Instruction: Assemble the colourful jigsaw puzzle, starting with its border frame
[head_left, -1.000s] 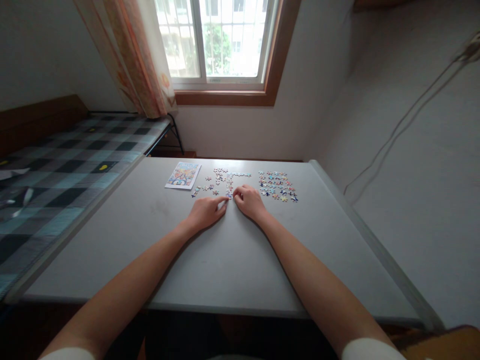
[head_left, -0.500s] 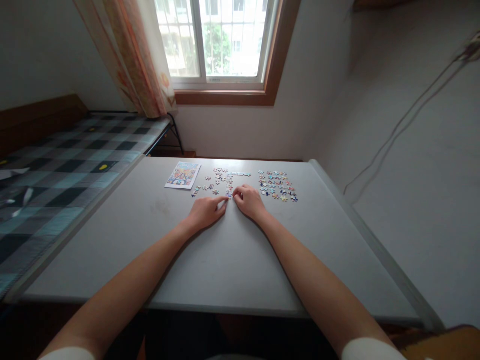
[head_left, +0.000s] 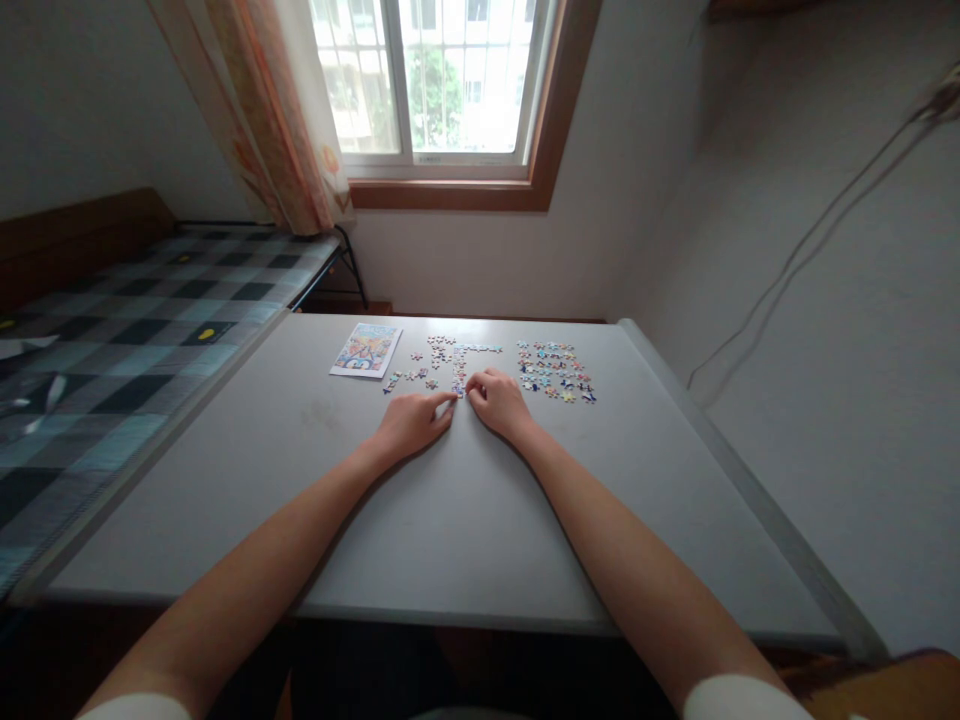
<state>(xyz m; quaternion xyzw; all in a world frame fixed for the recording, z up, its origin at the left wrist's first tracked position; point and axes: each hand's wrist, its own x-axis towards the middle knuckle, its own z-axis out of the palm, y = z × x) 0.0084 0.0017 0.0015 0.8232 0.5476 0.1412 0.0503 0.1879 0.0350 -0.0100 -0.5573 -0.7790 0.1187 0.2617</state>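
Observation:
Joined jigsaw puzzle pieces [head_left: 459,366] form a narrow strip running toward me, with a row [head_left: 484,349] going off to the right at its far end. At the strip's near end, my left hand [head_left: 415,424] stretches its index finger to the lowest piece [head_left: 458,393], its thumb lower down and apart. My right hand [head_left: 497,401] rests just right of that end with its fingers curled together. Whatever may be between those fingertips is hidden. Loose puzzle pieces [head_left: 556,372] lie in rows to the right of my right hand.
A picture sheet [head_left: 366,351] lies at the table's [head_left: 450,540] back left. More loose pieces [head_left: 411,376] are scattered between it and the strip. Left of the table stands a bed with a checked cover [head_left: 150,320]; a wall [head_left: 817,400] borders the right side.

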